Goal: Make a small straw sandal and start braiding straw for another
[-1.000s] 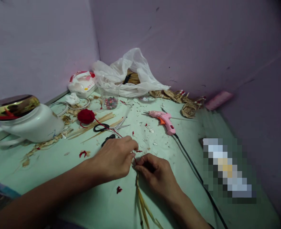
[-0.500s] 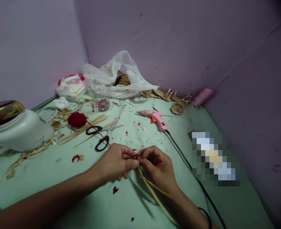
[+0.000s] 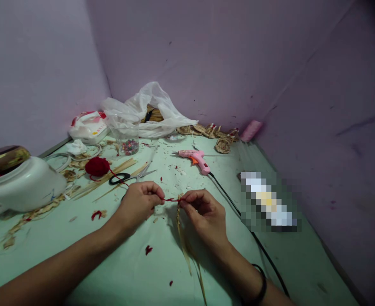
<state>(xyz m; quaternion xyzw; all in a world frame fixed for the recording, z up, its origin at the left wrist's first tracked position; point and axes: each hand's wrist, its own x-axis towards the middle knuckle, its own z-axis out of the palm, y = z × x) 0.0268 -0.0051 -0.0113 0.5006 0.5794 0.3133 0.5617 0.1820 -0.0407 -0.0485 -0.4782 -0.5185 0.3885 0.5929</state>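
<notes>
A short length of red yarn (image 3: pixel 171 199) is stretched taut between my hands above the green tabletop. My left hand (image 3: pixel 139 202) pinches it between thumb and fingertips. At its other end my right hand (image 3: pixel 206 214) is closed in a pinch. A braided straw strip (image 3: pixel 179 223) hangs by the right fingertips, its loose ends trailing down; whether those fingers also grip the straw is unclear. The yarn runs back from my left hand to a red yarn ball (image 3: pixel 97 167). Black-handled scissors (image 3: pixel 143 173) lie behind the left hand, partly covered by it.
A pink glue gun (image 3: pixel 196 158) lies ahead, its black cable (image 3: pixel 227 194) running down the right side. At left are a white pot (image 3: pixel 31 185) and a clear cup (image 3: pixel 123 129) of beads. Behind are a plastic bag (image 3: pixel 157 100) and coiled straw pieces (image 3: pixel 222 145).
My hands have drawn apart, the left moving leftward, and the red yarn between them is now longer and straight. The straw strip hangs more steeply. The whole view has shifted a little.
</notes>
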